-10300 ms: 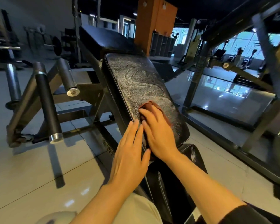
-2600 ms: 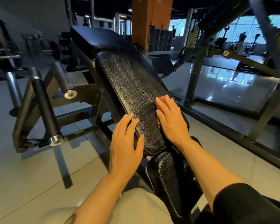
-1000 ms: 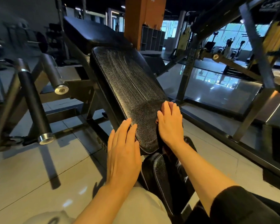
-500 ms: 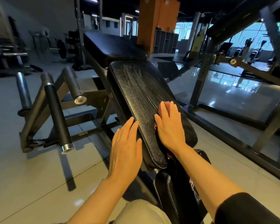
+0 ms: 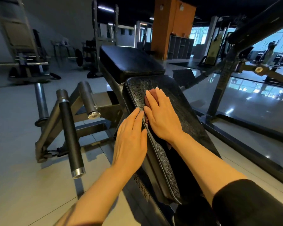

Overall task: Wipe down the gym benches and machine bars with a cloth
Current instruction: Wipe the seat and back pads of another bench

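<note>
A: From the head camera, how far along does the wiping look?

B: Partway, I'd judge. The sloped pad (image 5: pixel 178 111) shows faint streaks near its top end, so that pad has likely had some passes. The upper pad (image 5: pixel 131 62) beyond it looks dull and shows no streaks, and the bars (image 5: pixel 70 132) on the left frame show no sign of wiping. Those seem to be left.

A: Where is the cloth?

B: The cloth (image 5: pixel 152 93) is a reddish piece pressed flat on the sloped pad, near its left edge, under the right hand (image 5: pixel 162 118). Only a strip shows past the fingertips (image 5: pixel 158 92) and beside the thumb; a scrap also peeks out near the wrist.

A: And the fingers?

B: The right fingers lie straight and close together, pinning the cloth with the palm, not pinching it. The left hand (image 5: pixel 131 141) holds nothing; its fingers are flat and together against the pad's left side, just beside the right thumb.
</note>
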The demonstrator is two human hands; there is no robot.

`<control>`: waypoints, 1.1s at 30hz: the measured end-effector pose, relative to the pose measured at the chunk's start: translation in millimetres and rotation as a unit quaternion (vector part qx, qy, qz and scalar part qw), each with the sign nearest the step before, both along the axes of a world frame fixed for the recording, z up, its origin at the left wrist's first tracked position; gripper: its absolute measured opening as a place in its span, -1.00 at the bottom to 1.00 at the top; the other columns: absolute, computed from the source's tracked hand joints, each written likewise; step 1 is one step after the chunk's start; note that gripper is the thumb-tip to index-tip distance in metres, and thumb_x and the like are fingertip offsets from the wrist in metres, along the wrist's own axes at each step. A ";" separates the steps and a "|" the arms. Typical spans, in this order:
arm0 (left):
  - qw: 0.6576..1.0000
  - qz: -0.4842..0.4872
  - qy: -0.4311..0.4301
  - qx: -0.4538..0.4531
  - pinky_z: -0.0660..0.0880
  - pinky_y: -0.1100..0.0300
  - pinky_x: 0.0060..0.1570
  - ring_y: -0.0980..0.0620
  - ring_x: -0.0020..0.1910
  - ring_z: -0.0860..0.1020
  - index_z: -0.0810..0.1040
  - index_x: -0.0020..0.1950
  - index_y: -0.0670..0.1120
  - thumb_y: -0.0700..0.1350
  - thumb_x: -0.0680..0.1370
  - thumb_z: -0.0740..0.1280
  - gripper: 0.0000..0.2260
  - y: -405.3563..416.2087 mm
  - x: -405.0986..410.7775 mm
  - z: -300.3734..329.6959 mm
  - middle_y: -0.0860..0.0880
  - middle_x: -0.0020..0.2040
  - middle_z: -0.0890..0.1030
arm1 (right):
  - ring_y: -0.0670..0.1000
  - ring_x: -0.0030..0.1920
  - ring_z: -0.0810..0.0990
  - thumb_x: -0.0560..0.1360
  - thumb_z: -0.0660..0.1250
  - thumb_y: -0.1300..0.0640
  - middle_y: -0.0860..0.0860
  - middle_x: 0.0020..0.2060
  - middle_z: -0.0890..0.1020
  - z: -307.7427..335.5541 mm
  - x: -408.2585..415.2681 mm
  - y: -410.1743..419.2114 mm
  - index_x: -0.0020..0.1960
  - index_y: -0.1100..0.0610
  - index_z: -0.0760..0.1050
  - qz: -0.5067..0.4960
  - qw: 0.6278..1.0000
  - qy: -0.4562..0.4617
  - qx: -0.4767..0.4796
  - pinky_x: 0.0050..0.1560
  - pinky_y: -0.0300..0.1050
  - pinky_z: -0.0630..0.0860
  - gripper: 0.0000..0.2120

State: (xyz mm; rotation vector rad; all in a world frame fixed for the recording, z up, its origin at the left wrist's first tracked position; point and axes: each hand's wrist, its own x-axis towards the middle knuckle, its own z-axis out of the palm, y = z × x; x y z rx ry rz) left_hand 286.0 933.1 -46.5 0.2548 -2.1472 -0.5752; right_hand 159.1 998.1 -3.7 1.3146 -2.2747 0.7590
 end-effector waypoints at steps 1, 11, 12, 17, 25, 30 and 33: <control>1.000 0.003 0.002 -0.002 0.26 -0.12 0.42 0.01 0.47 0.26 0.29 0.50 -0.17 -0.16 0.58 0.20 -0.53 -4.2 -2.6 4.1 -0.11 0.49 0.30 | 0.13 0.56 0.03 0.67 0.07 0.00 0.15 0.55 0.10 1.8 -1.1 -2.4 0.57 0.14 0.10 0.000 1.000 0.000 -0.004 0.53 0.18 0.03 -0.49; 1.000 -0.012 0.018 0.011 0.25 0.04 0.45 0.08 0.46 0.28 0.29 0.50 -0.14 -0.18 0.57 0.22 -0.53 -23.6 -9.7 12.8 -0.05 0.48 0.32 | 0.05 0.58 -0.02 0.64 -0.10 -0.12 0.11 0.57 0.08 -11.5 12.9 11.5 0.57 0.08 0.12 0.069 0.996 0.044 0.029 0.56 0.07 -0.02 -0.44; 1.000 -0.013 0.020 0.010 0.25 0.07 0.45 0.08 0.45 0.28 0.29 0.50 -0.14 -0.21 0.58 0.25 -0.52 -26.8 -10.2 14.9 -0.05 0.48 0.33 | 0.05 0.57 -0.01 0.63 -0.10 -0.12 0.11 0.57 0.09 -4.3 6.0 2.1 0.57 0.08 0.13 0.071 0.996 0.045 0.028 0.55 0.07 0.00 -0.44; 1.000 -0.003 0.010 0.008 0.22 0.13 0.44 0.05 0.46 0.27 0.27 0.50 -0.14 -0.20 0.57 0.30 -0.50 -36.0 -10.4 27.5 -0.05 0.49 0.30 | 0.04 0.57 -0.01 0.66 0.01 -0.05 0.07 0.57 0.10 16.9 -10.1 -23.0 0.57 0.06 0.15 0.050 0.998 0.026 0.008 0.55 0.09 0.03 -0.50; 1.000 -0.020 0.014 0.014 0.23 0.16 0.44 0.10 0.45 0.26 0.24 0.52 -0.13 -0.22 0.55 0.32 -0.45 -45.5 -11.4 29.6 -0.03 0.48 0.29 | 0.03 0.57 -0.01 0.65 0.00 -0.04 0.07 0.57 0.09 23.2 -5.9 -25.1 0.56 0.06 0.14 0.095 0.995 0.039 0.022 0.56 0.01 -0.02 -0.50; 1.000 -0.015 0.008 0.016 0.18 0.26 0.40 0.10 0.44 0.26 0.23 0.52 -0.12 -0.18 0.57 0.32 -0.46 -43.3 -9.7 34.7 -0.03 0.48 0.29 | 0.06 0.57 0.00 0.68 0.02 0.03 0.10 0.56 0.11 43.7 -25.1 -50.2 0.56 0.09 0.15 0.030 0.999 0.024 0.011 0.55 0.09 -0.03 -0.54; 1.000 -0.008 0.021 0.011 0.22 0.24 0.38 0.10 0.42 0.30 0.26 0.50 -0.12 -0.16 0.57 0.32 -0.49 -44.9 -6.8 35.8 -0.03 0.46 0.33 | 0.13 0.55 0.07 0.68 0.03 0.05 0.16 0.53 0.16 42.1 -16.5 -55.8 0.54 0.15 0.20 0.027 0.998 0.058 0.003 0.55 0.09 -0.04 -0.54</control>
